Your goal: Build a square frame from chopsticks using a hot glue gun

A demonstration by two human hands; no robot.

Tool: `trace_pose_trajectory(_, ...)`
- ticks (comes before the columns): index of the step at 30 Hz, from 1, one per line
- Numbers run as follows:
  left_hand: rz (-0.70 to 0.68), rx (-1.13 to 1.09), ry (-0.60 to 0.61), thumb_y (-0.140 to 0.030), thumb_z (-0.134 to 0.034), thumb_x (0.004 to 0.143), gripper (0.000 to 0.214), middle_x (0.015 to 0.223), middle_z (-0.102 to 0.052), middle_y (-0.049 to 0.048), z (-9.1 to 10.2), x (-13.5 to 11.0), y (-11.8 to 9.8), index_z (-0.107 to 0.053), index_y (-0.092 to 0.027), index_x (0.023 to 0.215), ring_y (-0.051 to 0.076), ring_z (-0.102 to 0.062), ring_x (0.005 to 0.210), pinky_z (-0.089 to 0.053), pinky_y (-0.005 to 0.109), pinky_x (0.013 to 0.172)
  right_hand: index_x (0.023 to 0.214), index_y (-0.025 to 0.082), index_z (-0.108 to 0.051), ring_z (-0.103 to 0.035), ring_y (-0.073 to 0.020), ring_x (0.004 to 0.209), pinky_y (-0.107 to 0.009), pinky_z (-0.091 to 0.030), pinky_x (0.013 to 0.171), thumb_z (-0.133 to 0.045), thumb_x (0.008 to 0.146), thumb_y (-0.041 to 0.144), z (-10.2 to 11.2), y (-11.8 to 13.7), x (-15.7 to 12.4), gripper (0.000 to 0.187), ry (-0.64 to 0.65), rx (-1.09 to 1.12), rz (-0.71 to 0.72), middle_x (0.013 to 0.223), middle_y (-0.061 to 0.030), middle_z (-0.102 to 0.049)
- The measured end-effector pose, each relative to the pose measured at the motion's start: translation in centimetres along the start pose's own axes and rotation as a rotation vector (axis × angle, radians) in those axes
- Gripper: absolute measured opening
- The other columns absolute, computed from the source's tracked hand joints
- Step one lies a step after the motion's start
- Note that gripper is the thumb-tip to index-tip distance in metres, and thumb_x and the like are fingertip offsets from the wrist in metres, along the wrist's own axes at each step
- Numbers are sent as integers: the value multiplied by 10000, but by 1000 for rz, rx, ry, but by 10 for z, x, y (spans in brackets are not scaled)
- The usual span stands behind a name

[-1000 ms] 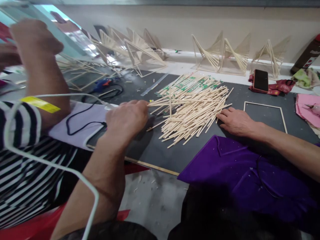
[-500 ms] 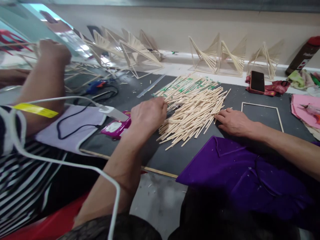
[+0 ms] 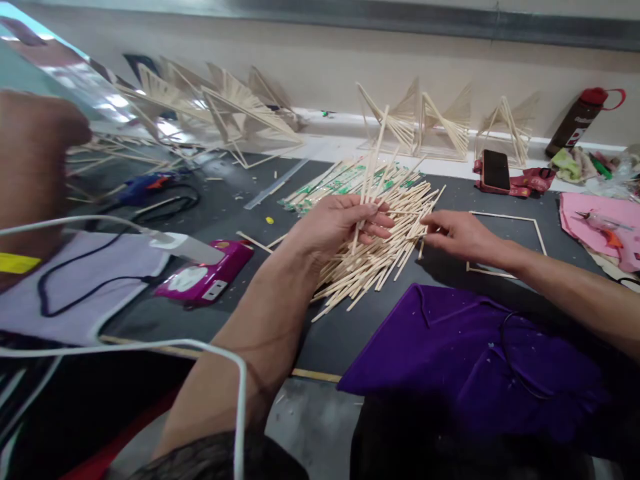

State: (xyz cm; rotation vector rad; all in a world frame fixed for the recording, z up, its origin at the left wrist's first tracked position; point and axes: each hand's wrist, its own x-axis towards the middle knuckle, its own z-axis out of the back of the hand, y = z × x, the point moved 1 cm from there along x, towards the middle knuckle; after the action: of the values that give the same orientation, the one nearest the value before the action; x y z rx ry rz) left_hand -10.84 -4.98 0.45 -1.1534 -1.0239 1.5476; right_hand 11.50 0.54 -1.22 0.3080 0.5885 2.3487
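My left hand [image 3: 345, 223] is above the pile, its thumb and fingers closed on a few thin wooden sticks [image 3: 374, 160] that point up and away. Below it a loose heap of pale wooden sticks [image 3: 370, 267] lies on the dark tabletop. At the heap's right edge is my right hand [image 3: 457, 235], palm down with curled fingers; its fingertips are at the stick ends, and what they pinch is hidden. Behind the heap are more sticks in green-printed clear wrapping [image 3: 325, 187]. A rectangular stick frame [image 3: 540, 237] lies flat beyond my right forearm.
Stick models [image 3: 400, 127] stand along the wall. To the left are a purple power strip [image 3: 210, 273], a white cable [image 3: 243, 400], a blue glue gun [image 3: 140, 190] and another person's arm [image 3: 30, 180]. A phone [image 3: 495, 170], bottle [image 3: 575, 123] and purple cloth [image 3: 450, 347] are right.
My left hand has moved from the heap's left edge over it and turned, now with sticks raised in it. The right hand's fingers have curled. The view has shifted.
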Motion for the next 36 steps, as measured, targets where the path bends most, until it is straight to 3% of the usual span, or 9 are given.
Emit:
trace_pose_trajectory(5, 17, -134, 131, -315, -642, 914, 260, 982, -796, 147, -26, -2, 1, -725, -117, 1062, 187, -760, 797, -570, 243, 588, 947, 175, -655, -571, -86, 669, -195, -426, 538, -639, 939, 351, 24, -4, 23, 177, -248, 650, -203, 911, -19, -686)
trace_pose_trajectory(10, 25, -120, 223, -338, -661, 899, 259, 981, -793, 136, -42, -1, 10, -729, -138, 1049, 177, -746, 755, -541, 240, 559, 797, 185, -557, -413, -41, 490, -174, -229, 394, -763, 875, 472, 32, -2, 40, 361, -256, 960, -263, 681, 47, -549)
trace_pose_trajectory(16, 100, -196, 311, -309, -711, 861, 205, 831, -773, 86, -50, -1, 16, -708, -144, 982, 150, -708, 670, -529, 233, 571, 695, 160, -522, -357, -17, 415, -144, -223, 369, -650, 973, 209, 18, 0, 49, 310, -196, 1101, -393, 545, 80, -479)
trace_pose_trajectory(20, 78, -189, 332, -350, -695, 859, 199, 772, -732, 60, -54, -5, 17, -676, -156, 895, 129, -642, 614, -513, 246, 590, 666, 164, -530, -456, -46, 427, -137, -300, 388, -658, 974, 260, 5, 2, 43, 347, -35, 1090, -432, 467, 63, -489)
trace_pose_trajectory(22, -11, -40, 286, -383, -628, 892, 222, 745, -693, 43, -50, -7, 15, -660, -166, 860, 111, -562, 560, -455, 240, 552, 696, 157, -561, -503, -59, 459, -144, -327, 399, -673, 965, 309, 5, 1, 42, 329, 8, 1082, -427, 513, 34, -558)
trace_pose_trajectory(26, -222, 680, -117, -337, -460, 955, 274, 897, -711, 83, -29, 1, 6, -692, -192, 968, 209, -627, 797, -474, 312, 695, 813, 163, -603, -514, -50, 487, -171, -330, 391, -702, 933, 310, 15, -7, 48, 214, -181, 1006, -426, 743, 7, -655)
trace_pose_trajectory(29, -199, 1132, -333, -260, -362, 977, 383, 1173, -705, 179, -17, 14, 4, -688, -160, 1151, 321, -624, 1102, -466, 406, 872, 811, 170, -601, -529, -59, 498, -197, -310, 392, -686, 911, 236, 16, -15, 53, 147, -242, 833, -431, 763, 11, -634)
trace_pose_trajectory(33, -168, 1341, -249, -233, -291, 990, 467, 1287, -668, 241, -18, 25, 11, -666, -96, 1233, 379, -583, 1215, -447, 458, 937, 875, 170, -642, -582, -90, 575, -212, -381, 484, -614, 892, 183, 4, -22, 50, 35, -124, 549, -381, 744, 17, -639)
trace_pose_trajectory(36, -190, 1369, -234, -261, -260, 1008, 495, 1250, -680, 233, -23, 24, 14, -663, -109, 1252, 372, -602, 1183, -453, 462, 932, 984, 165, -668, -664, -157, 805, -269, -483, 685, -610, 881, 180, -3, -20, 41, 120, -42, 156, -220, 927, -42, -722)
